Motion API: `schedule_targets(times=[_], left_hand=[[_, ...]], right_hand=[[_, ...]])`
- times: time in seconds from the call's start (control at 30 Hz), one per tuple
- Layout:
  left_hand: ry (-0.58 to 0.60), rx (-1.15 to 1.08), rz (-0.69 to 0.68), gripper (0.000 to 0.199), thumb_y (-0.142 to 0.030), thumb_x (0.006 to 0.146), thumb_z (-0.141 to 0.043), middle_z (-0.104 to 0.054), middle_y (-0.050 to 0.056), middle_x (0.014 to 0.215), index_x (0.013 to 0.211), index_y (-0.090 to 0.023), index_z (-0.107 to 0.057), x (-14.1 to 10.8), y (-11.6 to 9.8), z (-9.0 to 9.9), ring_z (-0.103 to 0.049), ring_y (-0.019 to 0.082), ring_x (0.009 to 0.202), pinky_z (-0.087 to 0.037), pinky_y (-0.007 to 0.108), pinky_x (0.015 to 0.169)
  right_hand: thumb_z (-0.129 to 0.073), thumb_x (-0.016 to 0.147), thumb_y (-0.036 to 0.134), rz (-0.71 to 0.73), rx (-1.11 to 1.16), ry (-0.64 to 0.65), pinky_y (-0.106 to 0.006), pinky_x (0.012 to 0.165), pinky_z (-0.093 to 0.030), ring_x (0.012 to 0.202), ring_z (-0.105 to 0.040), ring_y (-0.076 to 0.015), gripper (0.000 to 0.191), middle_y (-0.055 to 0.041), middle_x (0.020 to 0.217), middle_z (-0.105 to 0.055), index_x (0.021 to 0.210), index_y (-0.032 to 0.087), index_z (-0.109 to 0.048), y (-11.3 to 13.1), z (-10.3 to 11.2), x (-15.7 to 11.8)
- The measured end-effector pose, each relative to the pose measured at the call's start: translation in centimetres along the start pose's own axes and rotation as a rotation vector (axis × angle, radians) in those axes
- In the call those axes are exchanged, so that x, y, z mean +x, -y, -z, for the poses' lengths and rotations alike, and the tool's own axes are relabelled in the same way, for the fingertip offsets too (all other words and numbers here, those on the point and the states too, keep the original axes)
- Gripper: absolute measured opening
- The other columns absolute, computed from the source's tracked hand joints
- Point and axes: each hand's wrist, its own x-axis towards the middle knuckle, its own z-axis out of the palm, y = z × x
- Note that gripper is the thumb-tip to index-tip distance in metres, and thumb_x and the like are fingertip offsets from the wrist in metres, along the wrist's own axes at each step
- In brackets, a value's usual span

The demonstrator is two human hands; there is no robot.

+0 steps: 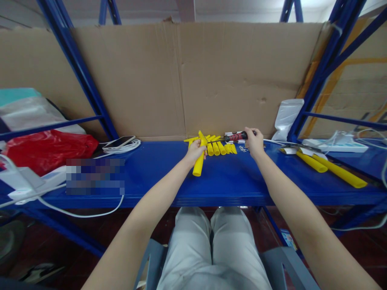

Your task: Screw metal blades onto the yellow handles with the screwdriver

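Note:
My left hand (196, 152) is closed around a yellow plastic handle (198, 165), a tube with a wider, pointed upper end, tilted above the blue shelf. In my right hand (254, 141) is a screwdriver (237, 137) with a red and black grip. Its thin shaft points left, to the upper part of the handle; whether the tip touches is too small to tell. Behind and beside my left hand lie several more yellow handles (216, 149) in a row, with small flat yellow pieces (231, 149) to their right. Small screws (242, 149) lie scattered below the screwdriver.
On the right are long yellow-handled tools (341, 171), a white pouch (287, 119) and a white box (335, 146). To the left sit a phone (121, 141), coiled white cable (133, 146), a red bag (51, 149) and a power strip (22, 183). Cardboard (181, 80) closes off the back.

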Motion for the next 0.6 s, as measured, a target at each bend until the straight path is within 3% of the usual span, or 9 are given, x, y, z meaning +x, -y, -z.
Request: schedule_targets(times=[0.17, 0.27, 0.37, 0.5, 0.6], left_hand=[[0.000, 0.006, 0.000, 0.026, 0.003, 0.067, -0.048, -0.051, -0.009, 0.051, 0.085, -0.015, -0.052, -0.06, -0.14, -0.01, -0.045, 0.006, 0.034, -0.036, 0.018, 0.037], [0.000, 0.007, -0.001, 0.025, 0.004, 0.067, -0.049, -0.051, -0.008, 0.051, 0.084, -0.015, -0.052, 0.01, -0.05, 0.02, -0.046, 0.006, 0.034, -0.035, 0.018, 0.037], [-0.001, 0.012, -0.004, 0.024, 0.003, 0.067, -0.051, -0.051, -0.008, 0.051, 0.084, -0.014, -0.053, 0.08, 0.07, 0.04, -0.046, 0.006, 0.034, -0.035, 0.018, 0.037], [0.000, 0.014, -0.016, 0.027, 0.001, 0.066, -0.052, -0.052, -0.008, 0.053, 0.088, -0.014, -0.055, 0.25, 0.26, 0.14, -0.048, 0.007, 0.036, -0.037, 0.017, 0.038], [-0.004, 0.014, -0.019, 0.029, 0.000, 0.066, -0.053, -0.052, -0.007, 0.054, 0.092, -0.014, -0.056, 0.38, 0.38, 0.24, -0.049, 0.007, 0.038, -0.038, 0.017, 0.039]], right_hand=[[-0.071, 0.069, 0.059, -0.069, 0.056, -0.002, -0.022, 0.034, -0.026, 0.039, -0.042, -0.0093, 0.044, 0.0074, 0.053, -0.047, 0.080, 0.024, -0.046, 0.41, -0.20, -0.38], [-0.067, 0.072, 0.063, -0.080, 0.035, 0.009, -0.023, 0.034, -0.024, 0.036, -0.037, -0.0094, 0.045, 0.0085, 0.046, -0.039, 0.077, 0.024, -0.045, 0.23, -0.08, -0.40], [-0.068, 0.074, 0.056, -0.101, 0.036, 0.002, -0.024, 0.034, -0.023, 0.034, -0.034, -0.0091, 0.039, 0.0102, 0.044, -0.033, 0.077, 0.024, -0.046, 0.17, -0.02, -0.24], [-0.067, 0.074, 0.047, -0.117, 0.094, 0.027, -0.023, 0.033, -0.026, 0.038, -0.041, -0.0095, 0.031, 0.0066, 0.056, -0.050, 0.081, 0.023, -0.047, 0.55, -0.12, -0.34], [-0.067, 0.075, 0.055, -0.122, 0.068, 0.072, -0.024, 0.034, -0.027, 0.039, -0.043, -0.0102, 0.038, 0.0050, 0.057, -0.051, 0.079, 0.023, -0.046, 0.44, -0.02, -0.43]])
